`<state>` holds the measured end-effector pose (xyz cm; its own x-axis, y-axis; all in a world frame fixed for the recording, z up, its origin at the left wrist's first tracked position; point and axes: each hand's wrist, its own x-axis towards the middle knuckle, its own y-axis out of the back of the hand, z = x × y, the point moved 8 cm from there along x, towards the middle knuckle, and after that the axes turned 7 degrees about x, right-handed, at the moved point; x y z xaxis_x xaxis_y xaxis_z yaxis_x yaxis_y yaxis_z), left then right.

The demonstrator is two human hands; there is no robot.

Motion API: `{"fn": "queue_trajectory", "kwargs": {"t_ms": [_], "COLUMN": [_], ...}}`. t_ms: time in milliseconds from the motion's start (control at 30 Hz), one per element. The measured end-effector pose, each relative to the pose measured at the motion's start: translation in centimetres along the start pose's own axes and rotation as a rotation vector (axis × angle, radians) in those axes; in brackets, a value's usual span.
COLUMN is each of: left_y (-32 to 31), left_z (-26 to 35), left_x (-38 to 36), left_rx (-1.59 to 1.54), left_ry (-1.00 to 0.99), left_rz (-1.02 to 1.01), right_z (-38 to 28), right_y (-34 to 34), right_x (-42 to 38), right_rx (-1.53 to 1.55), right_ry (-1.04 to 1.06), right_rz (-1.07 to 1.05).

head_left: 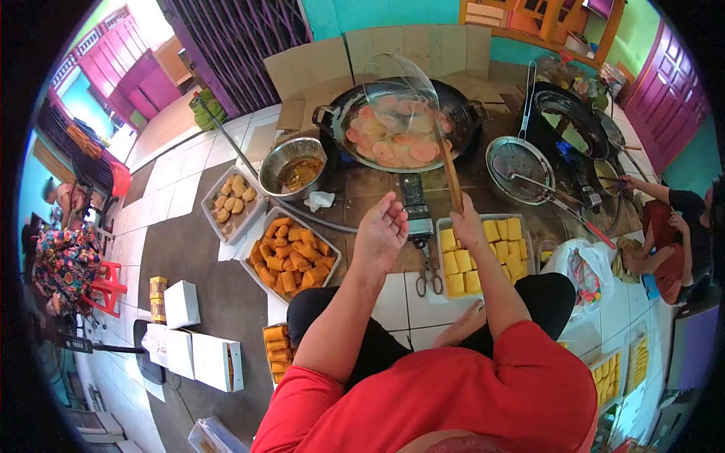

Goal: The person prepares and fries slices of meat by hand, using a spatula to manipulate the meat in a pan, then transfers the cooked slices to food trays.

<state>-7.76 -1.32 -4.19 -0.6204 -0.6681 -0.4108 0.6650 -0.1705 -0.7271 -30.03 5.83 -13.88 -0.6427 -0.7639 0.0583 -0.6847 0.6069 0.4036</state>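
Observation:
My right hand (468,223) is closed around the wooden handle of a wire-mesh skimmer (448,162). Its round mesh head is raised over a large black wok (462,113). In the wok, flat pale-orange pieces (389,153) lie in foaming oil. My left hand (384,232) hangs in the air in front of the wok, fingers loosely bent and apart, holding nothing. Between the hands and below the wok is a black burner fitting (414,204). A pair of scissors (429,282) lies on the floor just under it.
Left of the wok are a metal bowl (293,167), a tray of round browned pieces (230,198) and a tray of fried rolls (291,253). At right are a tray of yellow rolls (485,253), a strainer (519,167), another wok (568,121) and a seated person (683,226).

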Motion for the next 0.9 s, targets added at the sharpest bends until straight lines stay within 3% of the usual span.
{"fn": "queue_trajectory", "kwargs": {"t_ms": [67, 267, 367, 467, 500, 633, 700, 900], "left_y": [0.1, 0.8, 0.8, 0.7, 0.7, 0.5, 0.4, -0.2], "left_z": [0.1, 0.4, 0.6, 0.9, 1.0, 0.7, 0.2, -0.8], "left_x": [-0.1, 0.1, -0.2, -0.4, -0.3, -0.1, -0.2, -0.2], "left_rx": [-0.010, 0.031, 0.014, 0.007, 0.002, -0.002, -0.002, -0.021], "left_ry": [-0.013, -0.024, -0.050, -0.038, -0.041, -0.031, -0.007, 0.027], "left_rz": [0.001, 0.025, 0.007, 0.011, -0.002, -0.015, 0.001, -0.031], "right_z": [1.7, 1.9, 1.4, 1.0, 1.8, 0.7, -1.9, -4.0], "right_y": [-1.5, -5.1, -6.1, -3.8, -2.9, 0.0, 1.0, 2.4], "right_x": [-0.6, 1.6, 2.4, 0.7, 0.6, -1.2, -1.9, -6.1], "right_rx": [0.194, 0.311, 0.359, 0.457, 0.408, -0.082, -0.138, -0.133], "right_ry": [-0.291, -0.374, -0.447, -0.422, -0.325, -0.069, 0.016, 0.023], "right_rz": [-0.111, -0.038, -0.097, -0.152, -0.105, -0.025, -0.017, -0.071]}}
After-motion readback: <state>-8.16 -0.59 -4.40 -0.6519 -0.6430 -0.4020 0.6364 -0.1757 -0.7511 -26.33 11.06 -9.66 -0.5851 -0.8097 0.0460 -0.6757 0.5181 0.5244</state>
